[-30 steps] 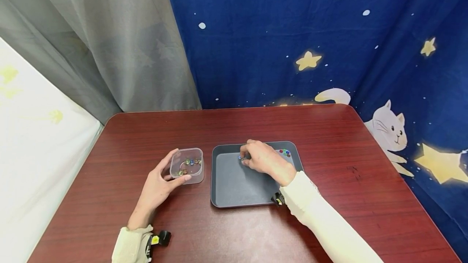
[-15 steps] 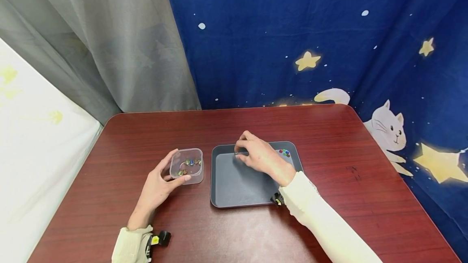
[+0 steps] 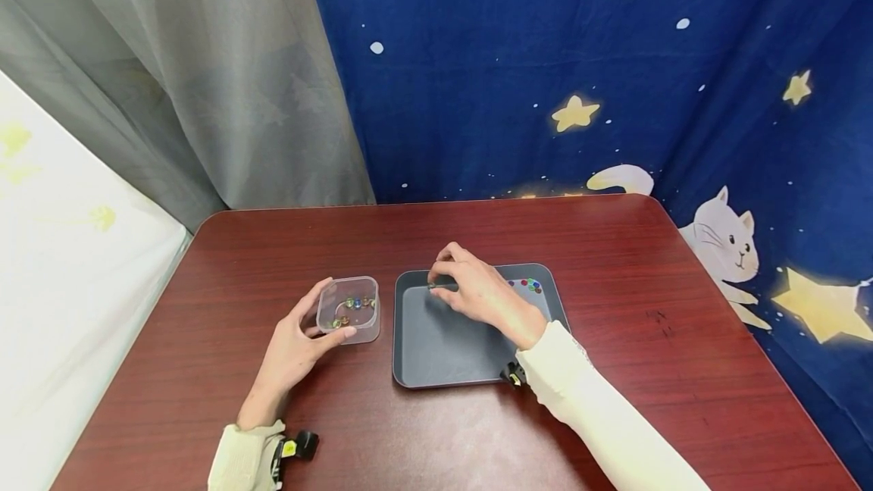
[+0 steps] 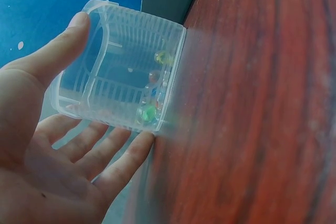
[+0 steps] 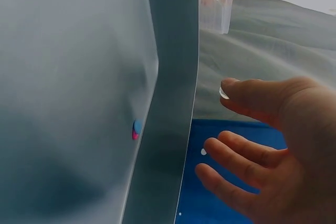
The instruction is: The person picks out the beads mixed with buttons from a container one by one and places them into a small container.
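Observation:
My left hand [image 3: 295, 347] holds a clear plastic box [image 3: 368, 330] upright on the table, thumb on one side and fingers on the other. Several glass marbles [image 4: 149, 113] lie at the bottom of that box. My right hand [image 3: 480, 290] is over the far left part of a dark grey tray [image 3: 401, 339]. Between its thumb and index finger it pinches a small clear marble [image 5: 224, 94], while the other fingers stay spread. In the tray's far right corner sit several small coloured pieces [image 3: 532, 285], red, green and blue; part of the group is behind my right hand.
The reddish-brown wooden table [image 3: 614, 248] carries the box and tray side by side, a narrow gap between them. Behind the table hang a grey curtain [image 3: 273, 97] and a blue star-patterned curtain [image 3: 477, 82]. White fabric [image 3: 82, 264] borders the left side.
My right hand has lifted the marble from the tray floor and shifted slightly left and away. Another coloured piece now shows beside the corner group. The left hand and box have stayed still.

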`<act>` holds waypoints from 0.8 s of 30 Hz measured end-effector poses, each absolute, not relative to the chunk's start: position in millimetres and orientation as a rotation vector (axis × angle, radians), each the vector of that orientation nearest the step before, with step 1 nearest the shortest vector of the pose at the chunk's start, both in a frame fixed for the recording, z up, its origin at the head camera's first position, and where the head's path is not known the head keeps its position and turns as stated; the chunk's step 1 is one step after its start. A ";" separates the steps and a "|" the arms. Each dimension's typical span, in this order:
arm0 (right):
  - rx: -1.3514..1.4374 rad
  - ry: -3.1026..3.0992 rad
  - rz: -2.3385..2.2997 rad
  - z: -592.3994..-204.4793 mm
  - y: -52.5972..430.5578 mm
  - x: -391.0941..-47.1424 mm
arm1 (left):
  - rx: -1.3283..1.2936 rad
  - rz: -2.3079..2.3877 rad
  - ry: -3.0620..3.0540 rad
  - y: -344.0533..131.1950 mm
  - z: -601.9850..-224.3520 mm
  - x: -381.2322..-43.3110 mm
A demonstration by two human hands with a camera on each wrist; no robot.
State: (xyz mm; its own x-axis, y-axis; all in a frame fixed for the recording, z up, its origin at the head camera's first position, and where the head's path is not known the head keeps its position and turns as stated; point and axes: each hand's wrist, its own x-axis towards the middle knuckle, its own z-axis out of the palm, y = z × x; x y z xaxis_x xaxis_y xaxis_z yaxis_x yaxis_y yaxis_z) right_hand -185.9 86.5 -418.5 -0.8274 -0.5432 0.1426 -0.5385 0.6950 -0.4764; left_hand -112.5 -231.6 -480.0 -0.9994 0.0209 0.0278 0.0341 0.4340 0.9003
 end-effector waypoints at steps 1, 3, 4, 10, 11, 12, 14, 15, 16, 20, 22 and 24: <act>-0.924 2.881 -0.807 -418.3 85.8 -185.9 | -0.051 -1.664 -2.650 -231.7 -480.1 -112.5; -0.935 2.876 -0.821 -417.8 84.2 -185.6 | -0.053 -1.662 -2.648 -231.9 -480.3 -112.6; -0.942 2.879 -0.819 -417.4 83.3 -185.7 | -0.054 -1.660 -2.648 -231.9 -480.5 -112.7; -0.973 2.893 -0.806 -416.6 77.7 -186.2 | -0.058 -1.676 -2.641 -232.1 -481.9 -113.7; -0.977 2.894 -0.804 -416.7 76.9 -185.9 | -0.058 -1.680 -2.641 -232.0 -482.1 -113.8; -0.981 2.894 -0.806 -416.7 76.1 -185.5 | -0.057 -1.682 -2.641 -231.9 -482.3 -113.8; -0.987 2.893 -0.814 -416.9 74.6 -184.5 | -0.058 -1.678 -2.644 -231.8 -482.5 -113.9; -0.990 2.894 -0.815 -417.0 73.9 -183.9 | -0.058 -1.676 -2.645 -231.7 -482.6 -113.9; -0.992 2.893 -0.815 -417.0 73.1 -183.2 | -0.058 -1.673 -2.647 -231.7 -482.6 -113.9; -1.000 2.888 -0.807 -416.6 69.4 -181.2 | -0.050 -1.660 -2.656 -231.8 -482.6 -113.7; -1.005 2.887 -0.803 -416.2 67.3 -180.4 | -0.048 -1.656 -2.657 -231.9 -482.5 -113.6; -1.008 2.886 -0.801 -416.0 65.4 -179.5 | -0.049 -1.655 -2.656 -232.0 -482.3 -113.5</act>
State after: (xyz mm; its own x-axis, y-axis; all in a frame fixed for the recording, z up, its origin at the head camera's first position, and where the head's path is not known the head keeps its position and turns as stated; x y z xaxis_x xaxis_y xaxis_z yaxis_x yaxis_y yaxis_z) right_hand -179.5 65.4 -416.0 -0.7962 -0.5781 0.1786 -0.5874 0.6679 -0.4571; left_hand -113.5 -232.0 -482.3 -0.9995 0.0204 0.0259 0.0322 0.4402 0.8973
